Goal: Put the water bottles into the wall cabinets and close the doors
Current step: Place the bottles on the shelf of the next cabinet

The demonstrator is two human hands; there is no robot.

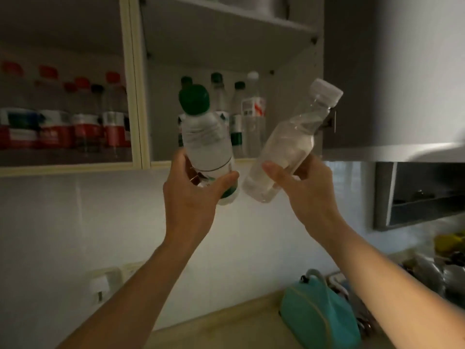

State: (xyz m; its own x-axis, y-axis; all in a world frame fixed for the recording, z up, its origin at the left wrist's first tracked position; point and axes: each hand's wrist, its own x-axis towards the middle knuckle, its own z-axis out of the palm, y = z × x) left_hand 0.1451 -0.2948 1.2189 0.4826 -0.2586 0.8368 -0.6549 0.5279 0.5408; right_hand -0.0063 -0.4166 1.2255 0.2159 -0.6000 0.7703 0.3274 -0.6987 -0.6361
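Both my arms raised toward the open wall cabinet (251,162). My left hand (191,195) wraps the lower body of the green-capped bottle (203,142), thumb across the front — bottle near upright, cap tipped toward me. My right hand (302,187) clasps the base end of the white-capped bottle (289,144), which leans right, cap up near the cabinet's side wall. The two bottles sit close at their bases, in front of the lower shelf. More bottles (236,114) stand on it. Teal pouch (317,313) on the worktop (221,328) below.
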